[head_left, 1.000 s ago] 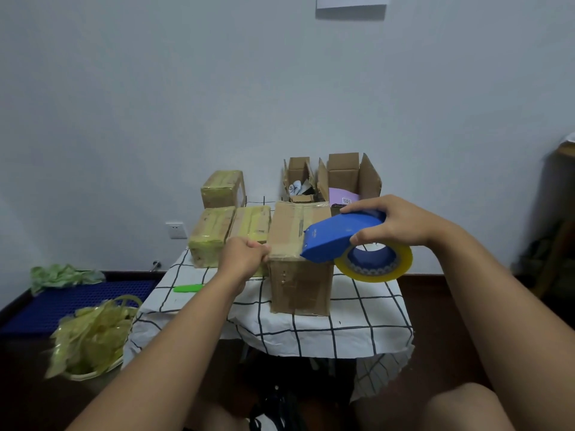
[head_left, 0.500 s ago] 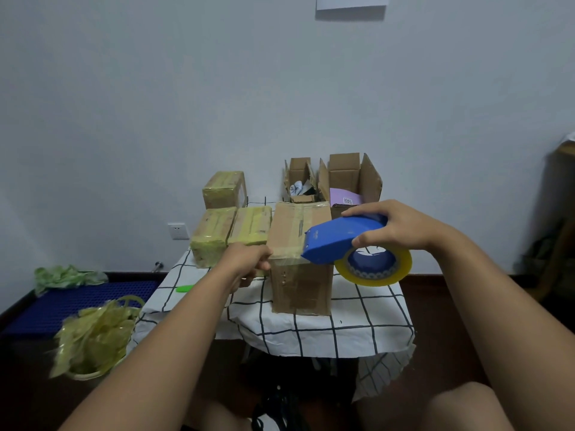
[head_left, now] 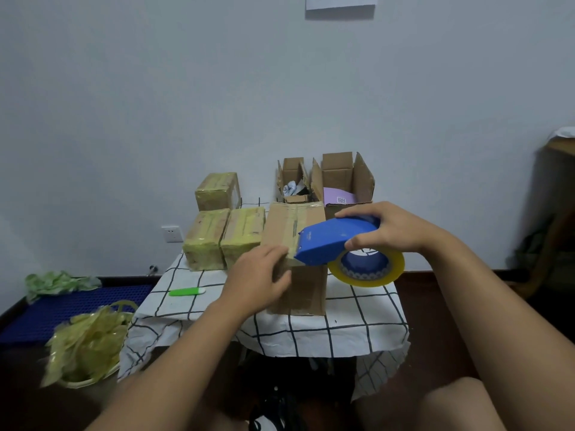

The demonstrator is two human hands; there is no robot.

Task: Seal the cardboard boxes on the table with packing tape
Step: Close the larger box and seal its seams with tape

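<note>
Three boxes already wrapped in yellowish tape sit at the far left of the table [head_left: 367, 309]: one [head_left: 217, 191] at the back, and two side by side in front of it, the left one [head_left: 205, 241] touching the right one [head_left: 242, 236], which in turn stands just beside the box being sealed. Behind that box, two cartons stand with their flaps up: a small one [head_left: 292, 178] holding crumpled items and a larger one [head_left: 342, 178] with a purple sheet inside. A green marker-like stick [head_left: 186, 292] lies on the checked cloth near the left edge. Off the table to the left are a basket of crumpled yellow tape waste [head_left: 87, 343], a blue mat [head_left: 71, 309] and a wall socket [head_left: 172, 233].

The cardboard box [head_left: 298, 256] being sealed stands at the front centre of the table, its long axis running away from the person, with a strip of tape along the top seam. The left hand [head_left: 258, 279] lies against the near upper left corner of this box, fingers curved over the edge, bracing it. The right hand [head_left: 389, 231] grips the blue tape dispenser [head_left: 333, 241], fingers wrapped over its top and thumb beneath. The dispenser's cutting end points left and touches the near top edge of the box, while its yellow tape roll [head_left: 367, 269] hangs off to the right of the box, above the cloth.
</note>
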